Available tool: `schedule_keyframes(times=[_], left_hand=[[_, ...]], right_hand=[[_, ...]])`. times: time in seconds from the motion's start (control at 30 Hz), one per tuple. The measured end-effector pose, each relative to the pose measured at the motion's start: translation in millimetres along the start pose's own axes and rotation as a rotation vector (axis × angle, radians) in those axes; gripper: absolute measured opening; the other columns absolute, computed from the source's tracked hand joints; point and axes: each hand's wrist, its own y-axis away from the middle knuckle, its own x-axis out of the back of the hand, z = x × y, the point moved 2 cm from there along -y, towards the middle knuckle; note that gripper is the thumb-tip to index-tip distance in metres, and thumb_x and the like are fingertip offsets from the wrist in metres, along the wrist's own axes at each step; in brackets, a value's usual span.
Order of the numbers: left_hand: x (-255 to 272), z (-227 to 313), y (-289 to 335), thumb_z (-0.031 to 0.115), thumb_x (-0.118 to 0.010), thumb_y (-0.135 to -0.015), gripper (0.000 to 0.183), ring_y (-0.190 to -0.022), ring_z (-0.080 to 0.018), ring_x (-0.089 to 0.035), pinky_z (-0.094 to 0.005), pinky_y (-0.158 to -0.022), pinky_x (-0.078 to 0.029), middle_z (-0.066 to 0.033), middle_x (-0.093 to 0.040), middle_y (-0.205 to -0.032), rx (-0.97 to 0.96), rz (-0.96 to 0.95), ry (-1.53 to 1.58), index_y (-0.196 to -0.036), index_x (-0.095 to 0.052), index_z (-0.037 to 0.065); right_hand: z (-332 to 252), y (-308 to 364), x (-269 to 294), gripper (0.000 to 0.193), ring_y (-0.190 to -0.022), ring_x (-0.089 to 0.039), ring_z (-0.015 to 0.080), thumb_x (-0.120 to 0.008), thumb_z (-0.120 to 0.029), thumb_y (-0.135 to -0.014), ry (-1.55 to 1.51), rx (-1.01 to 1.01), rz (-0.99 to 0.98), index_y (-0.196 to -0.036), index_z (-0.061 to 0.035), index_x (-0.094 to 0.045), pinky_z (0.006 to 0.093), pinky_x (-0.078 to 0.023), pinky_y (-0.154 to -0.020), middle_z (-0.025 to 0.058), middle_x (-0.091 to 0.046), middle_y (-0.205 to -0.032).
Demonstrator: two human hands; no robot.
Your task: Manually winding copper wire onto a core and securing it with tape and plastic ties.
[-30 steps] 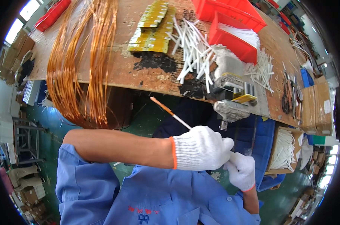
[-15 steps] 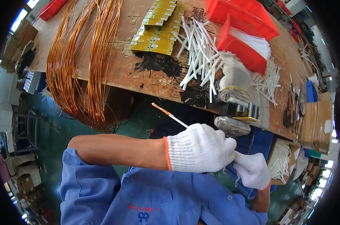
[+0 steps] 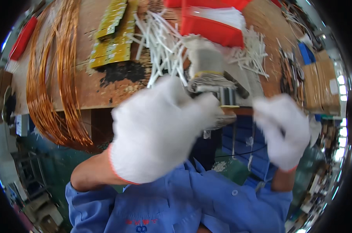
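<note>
My left hand (image 3: pixel 154 128), in a white knitted glove with an orange cuff edge, is raised in front of the table edge. Its blurred fingers reach toward a pile of white sleeves (image 3: pixel 160 46) and a cloth-wrapped fixture (image 3: pixel 207 66). Whether those fingers hold anything is hidden by the blur. Farther right, apart from the fixture, my right hand (image 3: pixel 284 132) wears a matching glove. Its fingers look curled but are smeared too. Between the hands, a dark coil-like part with a yellow end plate (image 3: pixel 229 105) sits at the fixture's front.
Long copper wires (image 3: pixel 63 77) hang over the table's left edge. Yellow plates (image 3: pixel 114 50) lie in rows beside them. A red bin (image 3: pixel 213 31) holds white sleeves. Hand tools (image 3: pixel 290 73) lie on the right, near a cardboard box (image 3: pixel 319 89). A red container (image 3: pixel 22 39) stands far left.
My hands were together with a thin white-sleeved piece, copper-coloured at its end, sticking out by the left; now they are apart. The left moved up-left, the right moved right and up. That piece no longer shows.
</note>
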Motion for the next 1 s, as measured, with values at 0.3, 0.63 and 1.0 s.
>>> schedule_keyframes(times=[0.3,0.63,1.0], left_hand=[[-56.3,-17.8,9.3,0.010,-0.087,-0.091,0.015,-0.072,-0.0171,-0.073,-0.0309,-0.069,-0.057,-0.0111,-0.077,-0.086,0.180,0.020,0.295,-0.105,-0.086,0.003],[-81.1,4.8,19.0,0.024,-0.077,-0.101,0.016,-0.066,-0.0309,-0.070,-0.0441,-0.056,-0.054,-0.0099,-0.063,-0.080,-0.001,0.129,-0.044,-0.109,-0.075,0.011],[-109.1,-29.7,21.6,-0.005,-0.090,-0.080,0.041,-0.087,-0.0222,-0.067,-0.0339,-0.079,-0.056,-0.0066,-0.067,-0.097,-0.003,0.259,0.477,-0.119,-0.084,0.005]], right_hand=[[60.5,-5.8,-41.3,0.021,-0.098,-0.079,0.0156,-0.074,0.004,-0.098,-0.494,-0.392,-0.246,-0.118,0.0024,-0.083,0.0313,-0.062,-0.087,0.0158,-0.085,-0.108],[34.6,34.9,-57.5,0.026,-0.083,-0.080,0.0300,-0.074,0.006,-0.098,-0.279,-0.244,-0.037,-0.123,0.0013,-0.080,0.0354,-0.061,-0.073,0.0207,-0.080,-0.097],[103.3,2.1,-27.6,0.020,-0.093,-0.080,0.0185,-0.081,-0.004,-0.099,-0.597,-0.233,-0.445,-0.119,-0.0031,-0.084,0.0319,-0.063,-0.084,0.0136,-0.084,-0.101]])
